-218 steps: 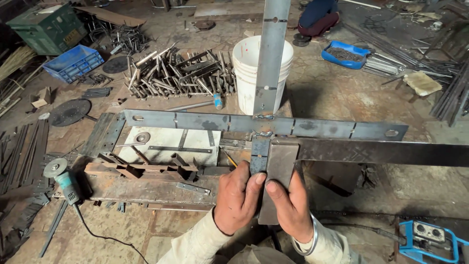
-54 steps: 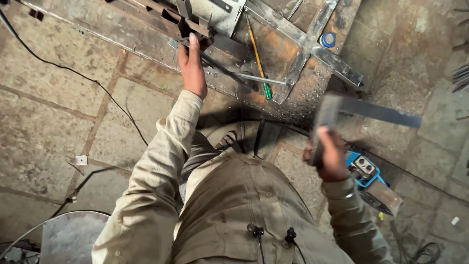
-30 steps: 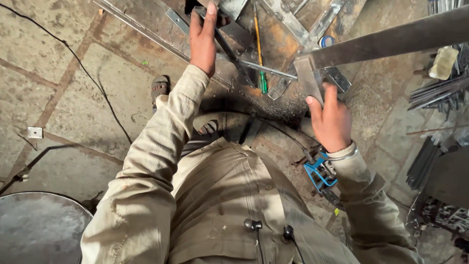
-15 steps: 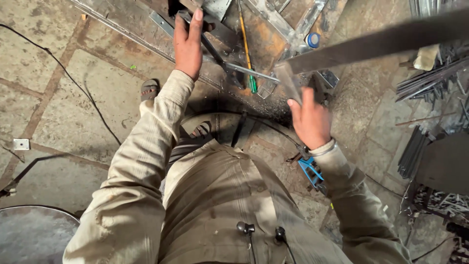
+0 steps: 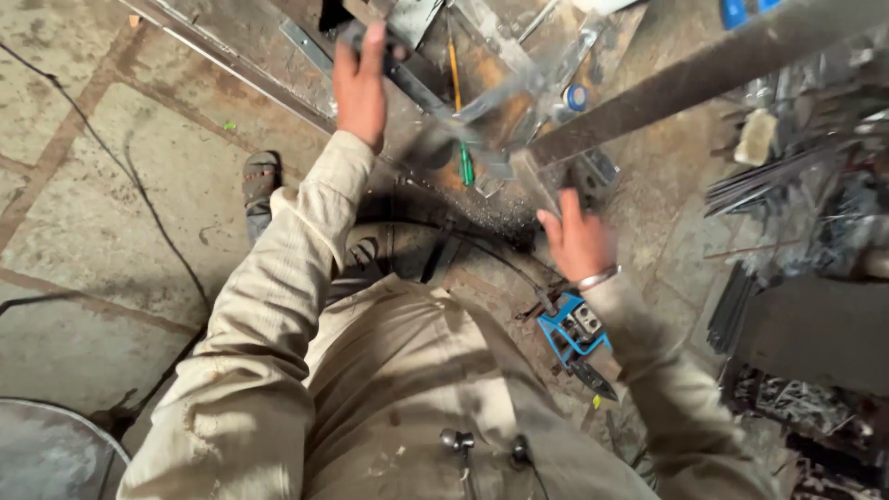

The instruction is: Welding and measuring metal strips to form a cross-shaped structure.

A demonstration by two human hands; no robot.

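Note:
My left hand [image 5: 361, 83] reaches forward and lies with fingers stretched on a dark metal piece [image 5: 412, 79] of the low steel work frame [image 5: 306, 46]. My right hand [image 5: 579, 243] grips the short flat plate at the near end of a long rusty steel bar [image 5: 704, 74], which runs up to the right. The picture is blurred around both hands. My beige sleeves and trousers fill the lower part of the view.
A green-handled screwdriver [image 5: 466, 167] and a blue tape roll [image 5: 576, 97] lie on the frame. A blue tool [image 5: 574, 329] sits on the floor under my right wrist. My sandalled foot [image 5: 261, 181], a black cable [image 5: 139, 185], a round metal lid [image 5: 46, 454] and steel rods [image 5: 778, 176] surround me.
My right hand has swung the long bar with its plate up and in towards the work frame. My left hand has stayed on the frame. The view has shifted slightly.

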